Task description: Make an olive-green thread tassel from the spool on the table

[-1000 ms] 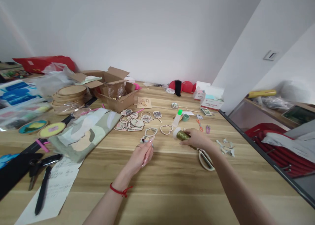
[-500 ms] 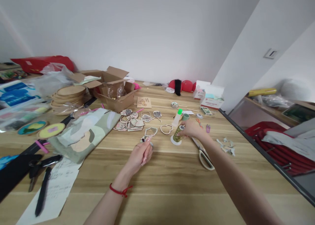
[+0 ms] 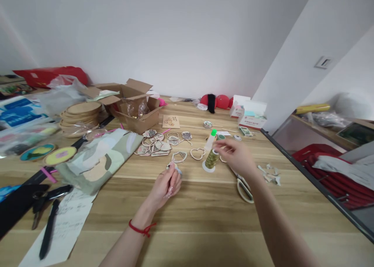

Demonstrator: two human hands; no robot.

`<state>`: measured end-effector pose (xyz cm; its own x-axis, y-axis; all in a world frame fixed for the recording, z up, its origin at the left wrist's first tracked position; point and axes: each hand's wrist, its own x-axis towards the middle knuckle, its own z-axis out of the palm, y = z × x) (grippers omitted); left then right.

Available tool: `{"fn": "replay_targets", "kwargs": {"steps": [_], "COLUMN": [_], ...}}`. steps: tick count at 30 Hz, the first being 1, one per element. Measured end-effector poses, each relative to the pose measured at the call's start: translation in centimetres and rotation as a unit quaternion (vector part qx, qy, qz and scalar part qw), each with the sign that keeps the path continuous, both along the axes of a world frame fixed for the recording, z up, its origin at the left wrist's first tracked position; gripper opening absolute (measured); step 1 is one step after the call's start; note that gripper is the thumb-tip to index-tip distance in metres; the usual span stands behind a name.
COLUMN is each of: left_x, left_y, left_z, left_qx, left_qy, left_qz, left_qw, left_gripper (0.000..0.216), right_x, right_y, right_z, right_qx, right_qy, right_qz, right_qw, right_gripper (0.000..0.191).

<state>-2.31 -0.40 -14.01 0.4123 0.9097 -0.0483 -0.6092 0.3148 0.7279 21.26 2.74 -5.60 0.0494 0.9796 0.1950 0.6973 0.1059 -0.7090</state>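
My left hand (image 3: 167, 184) is closed in a pinch over the table, and whatever is between its fingers is too small to make out. Just behind its fingertips lies a small round piece (image 3: 179, 170), partly covered, with a fan-shaped wooden frame (image 3: 179, 156) beyond it. A spool of olive-green thread (image 3: 210, 160) stands upright on its white base. By the spool's top is my right hand (image 3: 237, 155), fingers bent and slightly apart, apparently holding nothing. A green-capped glue bottle (image 3: 210, 140) stands behind the spool. Scissors (image 3: 244, 190) lie under my right forearm, partly hidden.
Wooden cutouts (image 3: 157, 145) lie heaped mid-table, with a heart-shaped frame (image 3: 198, 153) beside them. Farther left are a folded cloth (image 3: 99, 154), an open cardboard box (image 3: 140, 117) and stacked wooden hoops (image 3: 80, 115). Scraps (image 3: 271, 175) lie near the right edge; sticky-note boxes (image 3: 251, 120) stand behind.
My right hand has let go of the spool and risen slightly to its upper right. The spool stays in place. My left hand has shifted slightly and remains pinched.
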Motion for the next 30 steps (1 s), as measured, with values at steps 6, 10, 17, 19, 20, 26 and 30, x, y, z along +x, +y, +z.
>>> {"fn": "replay_targets", "kwargs": {"steps": [6,10,17,19,20,26,30], "left_x": [-0.1,-0.2,-0.7,-0.9,-0.9,-0.8,-0.5], "left_y": [0.0,0.4,0.9,0.6,0.5,-0.3,-0.3], "left_z": [-0.6,-0.6,-0.8,-0.9,-0.9,-1.2,-1.7], "left_qx": [-0.015,-0.032,-0.054,-0.056,-0.055,-0.026,-0.018], "left_qy": [0.008,-0.010,-0.073,-0.080,-0.083,-0.069,-0.051], "left_qz": [0.030,0.072,0.032,-0.011,-0.029,-0.111,-0.152], "left_qw": [0.999,0.997,0.995,0.995,0.995,0.991,0.987], "left_gripper": [0.035,0.020,0.027,0.029,0.028,0.031,0.036], "right_x": [-5.5,-5.8,-7.4,-7.9,-8.1,-7.2,-5.3], "right_y": [-2.3,-0.9,-0.6,-0.6,-0.6,0.3,0.6], "right_z": [-4.1,-5.4,-6.6,-6.9,-7.0,-7.2,-6.1], "right_qx": [-0.087,-0.091,-0.099,-0.100,-0.107,-0.158,-0.190], "right_qy": [0.149,0.190,0.195,0.205,0.209,0.214,0.227], "right_qz": [0.181,0.169,0.296,0.365,0.389,0.368,0.350], "right_qw": [0.968,0.963,0.930,0.902,0.891,0.891,0.889], "right_gripper": [0.027,0.025,0.081,0.080,0.068,0.017,0.024]}}
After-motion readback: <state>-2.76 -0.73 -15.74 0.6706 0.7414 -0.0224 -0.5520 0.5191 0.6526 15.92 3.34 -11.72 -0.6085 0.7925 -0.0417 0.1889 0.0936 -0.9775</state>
